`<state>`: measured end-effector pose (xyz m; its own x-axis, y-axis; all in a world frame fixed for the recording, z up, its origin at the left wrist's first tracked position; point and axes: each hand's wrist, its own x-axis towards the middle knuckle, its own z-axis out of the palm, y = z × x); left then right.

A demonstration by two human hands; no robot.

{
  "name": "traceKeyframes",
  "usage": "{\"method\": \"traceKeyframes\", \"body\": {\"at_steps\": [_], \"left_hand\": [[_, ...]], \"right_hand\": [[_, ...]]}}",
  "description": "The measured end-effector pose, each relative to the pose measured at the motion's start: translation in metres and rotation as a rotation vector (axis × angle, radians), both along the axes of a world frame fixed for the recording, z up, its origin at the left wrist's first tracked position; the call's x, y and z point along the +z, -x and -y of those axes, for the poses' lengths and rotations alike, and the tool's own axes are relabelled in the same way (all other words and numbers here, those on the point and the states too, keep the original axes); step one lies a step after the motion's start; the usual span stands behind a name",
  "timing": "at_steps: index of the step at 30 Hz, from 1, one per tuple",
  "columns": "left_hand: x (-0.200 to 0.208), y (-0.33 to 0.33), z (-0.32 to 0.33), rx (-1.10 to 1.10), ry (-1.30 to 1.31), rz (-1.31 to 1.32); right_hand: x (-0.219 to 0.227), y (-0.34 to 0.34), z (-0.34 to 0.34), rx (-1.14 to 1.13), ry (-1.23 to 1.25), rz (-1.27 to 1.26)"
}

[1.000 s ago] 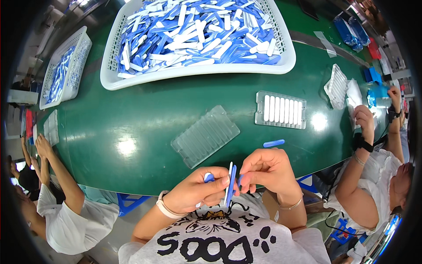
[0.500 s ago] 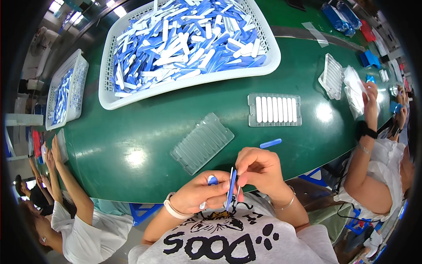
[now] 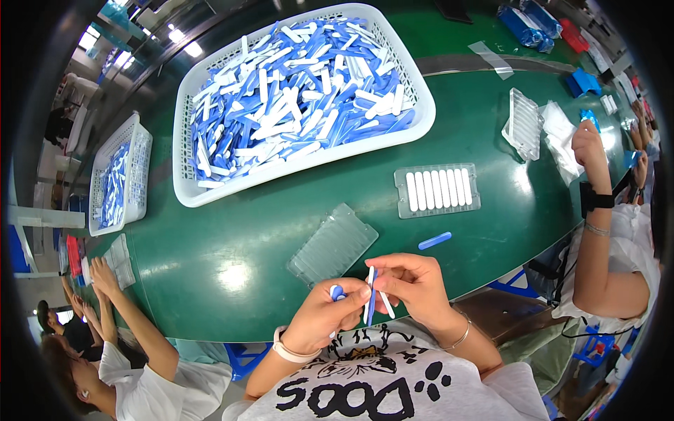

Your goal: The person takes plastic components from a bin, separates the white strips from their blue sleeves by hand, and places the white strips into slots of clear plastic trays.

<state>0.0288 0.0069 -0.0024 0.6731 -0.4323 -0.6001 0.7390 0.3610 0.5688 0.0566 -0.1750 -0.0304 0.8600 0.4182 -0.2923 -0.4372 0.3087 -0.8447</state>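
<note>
Close to my body, my left hand (image 3: pixel 319 312) is closed round several slim, round-ended blue-and-white sticks (image 3: pixel 338 292). My right hand (image 3: pixel 414 284) meets it, thumb and fingers pinching at the upright sticks (image 3: pixel 373 302) between both hands. A white stick (image 3: pixel 386 304) slants down below the right fingers. A clear ribbed tray (image 3: pixel 333 245) lies just beyond my hands, with no sticks in it. Farther right, another clear tray (image 3: pixel 403 208) holds a row of several white sticks. One loose blue stick (image 3: pixel 435 241) lies in front of that tray.
A large white basket (image 3: pixel 184 172) heaped with blue and white sticks stands on the green table (image 3: pixel 189 281). A smaller basket (image 3: pixel 140 168) is at left. Stacked clear trays (image 3: pixel 523 126) and plastic bags (image 3: pixel 559 140) lie at right. People work on both sides.
The view has shifted, so the table things sit lower. My right hand has closed in on the left, and a white stick now shows beneath its fingers.
</note>
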Motion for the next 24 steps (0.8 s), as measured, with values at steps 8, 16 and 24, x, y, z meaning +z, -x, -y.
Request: {"method": "traceKeyframes", "body": {"at_steps": [8,16,24], "left_hand": [[0.018,-0.01,-0.003,-0.088,-0.31,0.07],[0.005,-0.003,-0.007,-0.143,-0.411,0.195],[0.011,-0.004,-0.009,-0.134,-0.477,0.19]], "right_hand": [[0.003,-0.007,-0.002,0.013,-0.037,-0.092],[0.013,-0.01,0.0,0.05,0.323,0.088],[0.027,-0.026,0.045,-0.058,0.864,0.749]]}}
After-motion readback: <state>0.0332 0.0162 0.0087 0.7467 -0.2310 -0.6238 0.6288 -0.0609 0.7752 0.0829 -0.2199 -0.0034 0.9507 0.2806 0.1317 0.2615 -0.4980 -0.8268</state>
